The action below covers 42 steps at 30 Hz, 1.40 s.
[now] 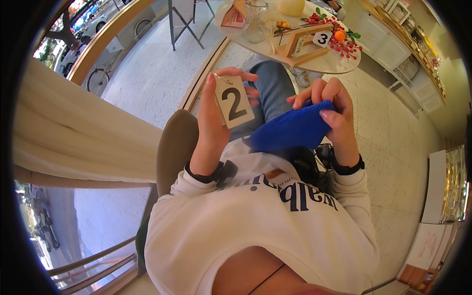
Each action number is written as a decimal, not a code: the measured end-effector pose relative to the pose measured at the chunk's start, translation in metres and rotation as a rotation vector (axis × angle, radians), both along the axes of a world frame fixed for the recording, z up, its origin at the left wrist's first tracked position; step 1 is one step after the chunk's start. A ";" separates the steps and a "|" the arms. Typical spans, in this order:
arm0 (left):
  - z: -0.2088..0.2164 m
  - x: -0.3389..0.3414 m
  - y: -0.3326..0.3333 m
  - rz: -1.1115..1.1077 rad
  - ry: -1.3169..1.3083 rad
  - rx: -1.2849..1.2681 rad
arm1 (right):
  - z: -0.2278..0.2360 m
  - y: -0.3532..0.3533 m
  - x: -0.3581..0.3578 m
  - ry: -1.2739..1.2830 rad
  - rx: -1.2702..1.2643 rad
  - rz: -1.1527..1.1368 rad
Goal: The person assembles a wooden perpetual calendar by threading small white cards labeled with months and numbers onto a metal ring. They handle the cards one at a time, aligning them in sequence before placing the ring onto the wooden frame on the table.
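My left hand is raised with a small pale number card against the palm. A ring runs through the card's top corner, by the thumb, and the other fingers curl behind it. Beside it, my right hand pinches the edge of a blue ribbed knit piece, perhaps a beanie, between thumb and fingers. The knit sags to the left over my lap, above dark items that I cannot make out fully.
Ahead stands a round white table with a glass vase, a wooden frame, another number card and red berry sprigs. A beige curtain hangs at left. White cabinets line the far right.
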State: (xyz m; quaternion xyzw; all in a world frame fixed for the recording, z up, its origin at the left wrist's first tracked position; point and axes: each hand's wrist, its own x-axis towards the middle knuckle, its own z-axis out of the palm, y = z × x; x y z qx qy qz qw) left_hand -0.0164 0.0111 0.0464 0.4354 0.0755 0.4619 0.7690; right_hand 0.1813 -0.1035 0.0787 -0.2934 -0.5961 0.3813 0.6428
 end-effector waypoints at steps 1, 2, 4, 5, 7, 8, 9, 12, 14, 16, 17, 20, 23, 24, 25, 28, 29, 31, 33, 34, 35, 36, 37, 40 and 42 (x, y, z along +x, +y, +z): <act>0.000 0.001 0.000 -0.033 -0.007 -0.012 | 0.000 0.002 0.002 0.064 -0.028 0.023; 0.000 0.002 -0.002 -0.032 0.004 -0.013 | 0.000 0.003 0.002 0.128 -0.057 0.045; 0.000 0.005 -0.003 -0.025 0.033 -0.012 | 0.006 0.006 -0.010 0.187 -0.096 0.050; -0.002 0.006 -0.003 -0.010 0.045 0.007 | 0.011 0.007 -0.017 0.201 -0.114 0.059; -0.003 0.008 -0.004 -0.005 0.045 0.024 | 0.012 0.011 -0.020 0.098 -0.117 0.069; -0.003 0.008 -0.004 -0.003 0.044 0.033 | 0.009 0.016 -0.018 -0.018 -0.102 0.075; -0.003 0.008 -0.004 0.002 0.045 0.030 | 0.009 0.020 -0.018 -0.135 -0.083 0.082; -0.002 0.008 -0.007 0.019 0.054 -0.021 | 0.012 0.028 -0.036 -0.623 0.144 -0.190; 0.000 0.006 -0.010 0.052 0.095 -0.003 | 0.012 0.030 -0.045 -0.707 0.214 -0.250; 0.005 0.006 -0.013 0.089 0.134 0.004 | 0.009 0.032 -0.050 -0.763 0.241 -0.280; 0.000 0.006 -0.010 0.064 0.113 0.015 | 0.008 0.031 -0.052 -0.777 0.225 -0.325; -0.009 0.009 -0.012 0.060 0.139 0.031 | 0.004 0.036 -0.053 -0.801 0.290 -0.458; -0.008 0.015 -0.020 0.201 0.239 0.320 | -0.001 0.047 -0.053 -0.819 0.386 -0.600; -0.009 0.017 -0.022 0.228 0.201 0.368 | -0.004 0.048 -0.053 -0.819 0.413 -0.640; -0.010 0.016 -0.022 0.213 0.198 0.318 | -0.006 0.051 -0.052 -0.853 0.444 -0.678; -0.015 0.013 -0.017 0.157 0.222 0.198 | -0.013 0.059 -0.055 -0.816 0.465 -0.668; -0.019 0.012 -0.013 0.141 0.251 0.184 | -0.013 0.060 -0.057 -0.817 0.447 -0.640; -0.022 0.009 -0.007 0.132 0.263 0.181 | -0.018 0.060 -0.055 -0.893 0.470 -0.560; -0.022 0.008 -0.002 0.141 0.228 0.202 | -0.019 0.055 -0.055 -0.949 0.457 -0.480; -0.019 0.006 -0.002 0.127 0.249 0.199 | -0.017 0.055 -0.055 -0.933 0.471 -0.496; -0.015 0.005 -0.004 0.112 0.270 0.195 | -0.014 0.055 -0.055 -0.916 0.485 -0.512; -0.014 0.003 -0.006 0.096 0.291 0.185 | -0.013 0.054 -0.055 -0.902 0.493 -0.525; -0.017 0.005 -0.008 0.119 0.288 0.210 | -0.011 0.055 -0.055 -0.898 0.516 -0.558; -0.022 0.011 -0.009 0.130 0.311 0.243 | -0.009 0.057 -0.055 -0.902 0.568 -0.642; -0.018 0.006 -0.008 0.077 0.372 0.207 | -0.018 0.058 -0.056 -0.921 0.581 -0.661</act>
